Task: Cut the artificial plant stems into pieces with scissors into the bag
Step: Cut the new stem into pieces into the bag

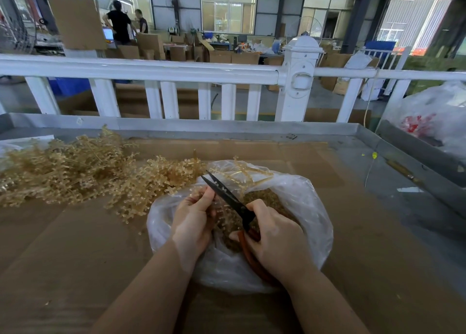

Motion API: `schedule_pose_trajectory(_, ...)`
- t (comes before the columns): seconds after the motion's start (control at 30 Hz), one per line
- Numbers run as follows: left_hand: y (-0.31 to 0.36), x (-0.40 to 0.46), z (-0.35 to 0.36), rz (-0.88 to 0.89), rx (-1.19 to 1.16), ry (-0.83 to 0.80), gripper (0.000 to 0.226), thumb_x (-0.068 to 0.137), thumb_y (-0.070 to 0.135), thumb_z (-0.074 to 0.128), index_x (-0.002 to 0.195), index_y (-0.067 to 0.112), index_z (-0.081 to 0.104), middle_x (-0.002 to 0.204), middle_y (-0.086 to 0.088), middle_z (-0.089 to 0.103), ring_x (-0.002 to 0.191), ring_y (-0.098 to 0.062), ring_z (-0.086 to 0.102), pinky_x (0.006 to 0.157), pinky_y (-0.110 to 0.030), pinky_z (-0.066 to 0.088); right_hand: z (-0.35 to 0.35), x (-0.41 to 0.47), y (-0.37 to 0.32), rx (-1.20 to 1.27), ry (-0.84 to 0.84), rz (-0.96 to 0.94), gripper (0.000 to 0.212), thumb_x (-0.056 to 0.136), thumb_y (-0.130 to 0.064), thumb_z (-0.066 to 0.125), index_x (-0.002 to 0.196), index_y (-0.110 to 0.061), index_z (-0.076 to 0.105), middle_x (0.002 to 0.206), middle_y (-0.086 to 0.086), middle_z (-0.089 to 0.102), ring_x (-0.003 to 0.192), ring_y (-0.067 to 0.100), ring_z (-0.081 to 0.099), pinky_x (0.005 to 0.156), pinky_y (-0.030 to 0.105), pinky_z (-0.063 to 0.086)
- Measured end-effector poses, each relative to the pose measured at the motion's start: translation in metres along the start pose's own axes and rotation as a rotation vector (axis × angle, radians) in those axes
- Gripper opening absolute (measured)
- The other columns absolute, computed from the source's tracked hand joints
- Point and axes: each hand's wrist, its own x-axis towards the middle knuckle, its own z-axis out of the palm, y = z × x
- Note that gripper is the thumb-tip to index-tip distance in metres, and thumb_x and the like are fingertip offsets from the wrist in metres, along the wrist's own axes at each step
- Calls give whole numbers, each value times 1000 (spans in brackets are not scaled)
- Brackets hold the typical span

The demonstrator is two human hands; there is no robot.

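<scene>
Both grips closed: scissors, stem.

Pale golden plastic stems lie heaped left of an open clear bag holding cut pieces, above which black-bladed, red-handled scissors gape slightly.

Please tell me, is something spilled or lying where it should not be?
A few small stem bits lie on the cardboard outside the bag. Otherwise nothing stands out.
</scene>
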Motion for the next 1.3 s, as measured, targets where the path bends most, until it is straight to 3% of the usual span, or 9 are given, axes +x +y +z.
schedule_pose_trajectory(0.1,-1,0,0,-14,35,1,12,93,8,55,83,3,60,87,-18,60,81,-30,49,105,-55,35,-1,0,1,-5,-9,-1,48,84,-57,59,112,-19,55,90,-5,64,77,11,62,65,21,47)
schedule_pose_trajectory(0.3,-1,0,-1,-46,24,7,13,93,6,54,83,2,60,84,-18,62,81,-30,53,104,-53,38,-1,1,2,14,-43,-7,44,85,-54,60,115,-21,52,95,-6,63,83,9,61,70,20,49)
schedule_pose_trajectory(0.47,0,-1,-2,-70,4,-13,12,93,7,53,94,-1,61,103,-25,60,102,-35,48,108,-52,33,0,2,1,28,-47,-15,45,87,-54,57,116,-20,50,96,-5,64,84,9,62,72,21,50)
schedule_pose_trajectory(0.6,2,-2,-2,-79,4,-30,12,93,8,53,90,0,62,81,-14,68,79,-25,62,91,-42,49,0,3,1,9,-31,-22,45,88,-55,54,113,-18,52,89,-5,64,78,9,62,66,19,49)
schedule_pose_trajectory(0.73,-1,-1,-1,-41,23,-22,11,92,10,55,85,4,60,59,-3,61,47,-11,48,65,-28,47,0,3,0,18,-16,-14,47,86,-55,56,113,-17,54,89,-5,66,77,8,63,65,19,51)
schedule_pose_trajectory(0.83,-1,-1,-1,-18,-18,-51,9,92,8,54,93,3,61,65,-7,61,58,-16,57,74,-34,51,-2,1,1,52,39,15,48,83,-53,64,111,-15,59,90,-3,68,77,10,64,64,23,54)
schedule_pose_trajectory(1.0,0,-3,-2,-2,-161,-145,31,86,-12,33,106,-3,54,89,-18,60,78,-23,62,87,-38,53,-2,0,1,81,71,50,49,82,-56,61,111,-16,60,91,-3,67,80,11,64,68,27,55)
schedule_pose_trajectory(1.13,-2,-4,0,48,-129,-79,20,94,-9,42,107,-5,57,104,-21,66,87,-23,67,79,-30,57,-2,-1,1,65,83,48,50,81,-57,59,111,-17,60,94,-3,66,82,11,63,71,27,55)
schedule_pose_trajectory(1.3,-2,-5,4,123,-70,-74,18,96,-5,42,93,3,57,91,-14,68,78,-17,69,74,-24,59,0,-2,3,27,51,65,55,83,-61,54,119,-19,56,105,-1,62,96,15,58,82,28,51)
